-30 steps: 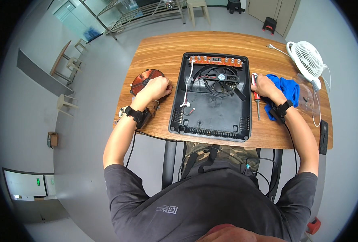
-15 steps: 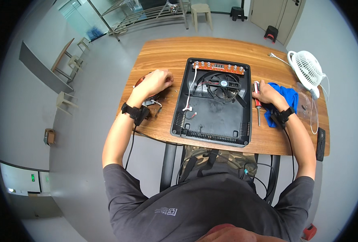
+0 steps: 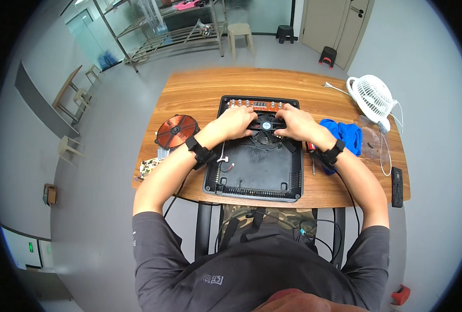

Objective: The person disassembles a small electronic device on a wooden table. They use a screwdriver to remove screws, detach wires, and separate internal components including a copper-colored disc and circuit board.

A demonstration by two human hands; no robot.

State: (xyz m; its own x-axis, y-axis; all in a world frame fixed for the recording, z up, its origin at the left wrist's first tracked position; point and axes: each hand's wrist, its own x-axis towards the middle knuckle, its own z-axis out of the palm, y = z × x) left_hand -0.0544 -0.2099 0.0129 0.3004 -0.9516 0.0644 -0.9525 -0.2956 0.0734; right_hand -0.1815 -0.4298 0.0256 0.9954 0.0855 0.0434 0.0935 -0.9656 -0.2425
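An opened black appliance housing (image 3: 252, 174), which looks like an induction cooker's base, lies on the wooden table before me. A black cooling fan (image 3: 266, 136) with a round hub sits in its upper half. My left hand (image 3: 237, 122) grips the fan's left side, fingers bent and thumb below. From the right, my right hand (image 3: 297, 124) holds the opposite side in the same way. Both sets of fingertips partly hide in the fan's dark frame. Just beyond them, an orange circuit board (image 3: 265, 105) runs along the far edge. A white-plugged wire (image 3: 222, 159) lies inside the housing.
A copper coil disc (image 3: 177, 131) and a component-covered board (image 3: 149, 167) lie left of the housing, partly behind my forearm. To the right are a red-handled screwdriver (image 3: 311, 147), a blue cloth (image 3: 345, 136), a white fan (image 3: 372, 98), a clear plastic bag (image 3: 371, 145) and a black bar-shaped object (image 3: 397, 187).
My left hand has left the coil disc, and my right hand has left the screwdriver. Both have come inward onto the cooling fan. The view has shifted, so the table sits lower and further left.
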